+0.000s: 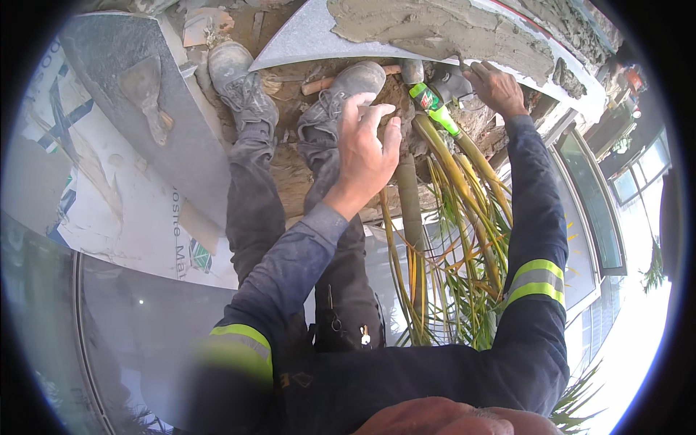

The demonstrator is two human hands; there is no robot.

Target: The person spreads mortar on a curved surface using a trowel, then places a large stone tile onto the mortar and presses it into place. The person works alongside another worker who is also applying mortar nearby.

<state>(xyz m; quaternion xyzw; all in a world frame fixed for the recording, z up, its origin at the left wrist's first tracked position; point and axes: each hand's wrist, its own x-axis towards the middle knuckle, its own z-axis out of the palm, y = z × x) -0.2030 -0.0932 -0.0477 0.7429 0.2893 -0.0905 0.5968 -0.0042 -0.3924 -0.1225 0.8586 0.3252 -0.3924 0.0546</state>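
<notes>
My left hand hangs over my right boot, empty, fingers bent but apart. My right hand is curled at the lower edge of a pale slab spread with grey mortar; what its fingertips hold, if anything, I cannot make out. Just left of that hand are a green plastic bottle and a grey object I cannot identify, partly hidden. Beside the bottle a palm plant has yellow-green stems and fronds. My dusty boots rest on rubble.
A grey slab at left carries a dusty scraper, with white printed sheeting beside it. Broken pieces and dirt lie around my feet. Glass window panels stand at right; a grey reflective surface is at lower left.
</notes>
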